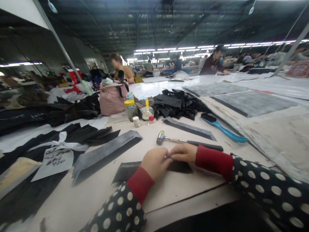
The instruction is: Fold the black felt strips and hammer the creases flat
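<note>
A flat black strip (125, 171), perhaps leather or cloth, lies on the pale worktable (96, 203) in front of me. My left hand (155, 161) is closed over its middle, with the fingertips pinched on its upper edge. Fingers bent, my right hand (183, 152) grips the same edge, its fingertips meeting those of the left. Both hands hide the strip's centre; its right end shows below my right hand. Just beyond my hands rests a hammer (178, 140) with a metal and yellowish head and a dark grip.
A stack of grey-black strips (106, 154) lies left, beside black pieces with a handwritten tag (56, 159). Farther off are a single strip (189, 128), a blue-handled brush (224, 128), a yellow-lidded jar (130, 109), a pink bag (112, 100) and a black scrap heap (176, 103). Two people work beyond.
</note>
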A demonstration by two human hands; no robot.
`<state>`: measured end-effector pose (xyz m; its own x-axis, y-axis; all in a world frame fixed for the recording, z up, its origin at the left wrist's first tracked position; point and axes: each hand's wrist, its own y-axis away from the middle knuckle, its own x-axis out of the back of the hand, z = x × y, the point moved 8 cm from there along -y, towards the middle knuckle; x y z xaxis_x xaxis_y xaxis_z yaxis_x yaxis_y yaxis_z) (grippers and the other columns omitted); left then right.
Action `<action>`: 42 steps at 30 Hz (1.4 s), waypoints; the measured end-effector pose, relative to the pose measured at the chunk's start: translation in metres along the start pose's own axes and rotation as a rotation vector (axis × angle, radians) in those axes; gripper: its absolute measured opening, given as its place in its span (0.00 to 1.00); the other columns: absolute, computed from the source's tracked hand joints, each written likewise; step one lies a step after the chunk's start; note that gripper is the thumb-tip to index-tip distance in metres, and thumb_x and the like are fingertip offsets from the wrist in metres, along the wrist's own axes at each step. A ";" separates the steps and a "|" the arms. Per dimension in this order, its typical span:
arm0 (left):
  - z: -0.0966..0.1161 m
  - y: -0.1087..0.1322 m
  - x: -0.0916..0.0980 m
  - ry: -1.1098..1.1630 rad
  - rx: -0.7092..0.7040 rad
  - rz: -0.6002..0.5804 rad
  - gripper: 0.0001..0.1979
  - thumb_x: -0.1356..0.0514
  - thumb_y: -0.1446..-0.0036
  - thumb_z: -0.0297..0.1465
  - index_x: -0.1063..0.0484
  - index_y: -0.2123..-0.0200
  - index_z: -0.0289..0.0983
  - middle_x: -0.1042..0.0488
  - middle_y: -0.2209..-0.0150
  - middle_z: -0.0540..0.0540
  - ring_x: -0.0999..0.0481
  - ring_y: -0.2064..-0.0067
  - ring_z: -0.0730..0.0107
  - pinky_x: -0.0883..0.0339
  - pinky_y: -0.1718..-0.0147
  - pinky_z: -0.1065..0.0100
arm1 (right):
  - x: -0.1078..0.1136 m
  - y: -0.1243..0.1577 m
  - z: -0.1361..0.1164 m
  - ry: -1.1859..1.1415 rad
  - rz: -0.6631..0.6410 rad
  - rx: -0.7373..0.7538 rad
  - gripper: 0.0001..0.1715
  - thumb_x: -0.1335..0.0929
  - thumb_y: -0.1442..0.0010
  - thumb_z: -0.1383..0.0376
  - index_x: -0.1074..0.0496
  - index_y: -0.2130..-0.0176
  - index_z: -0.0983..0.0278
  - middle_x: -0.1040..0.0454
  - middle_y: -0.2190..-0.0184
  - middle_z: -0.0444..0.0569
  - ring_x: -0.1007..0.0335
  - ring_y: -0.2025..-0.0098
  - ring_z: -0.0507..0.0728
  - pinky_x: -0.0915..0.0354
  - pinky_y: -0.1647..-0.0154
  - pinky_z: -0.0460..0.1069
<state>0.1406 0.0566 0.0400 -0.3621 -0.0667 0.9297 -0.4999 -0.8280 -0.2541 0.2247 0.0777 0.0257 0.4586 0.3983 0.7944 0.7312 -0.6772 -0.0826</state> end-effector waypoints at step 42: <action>0.024 0.004 -0.026 0.176 -0.205 -0.029 0.10 0.49 0.45 0.27 0.31 0.62 0.37 0.30 0.61 0.47 0.34 0.59 0.68 0.39 0.60 0.66 | 0.100 -0.013 0.073 0.818 0.224 -0.401 0.20 0.44 0.41 0.70 0.31 0.53 0.66 0.30 0.64 0.53 0.34 0.63 0.54 0.40 0.60 0.47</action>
<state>0.1673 0.0414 0.0209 -0.4676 0.0677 0.8813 -0.6540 -0.6972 -0.2935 0.2979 0.1711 0.0628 -0.0414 -0.2231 0.9739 0.3706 -0.9086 -0.1924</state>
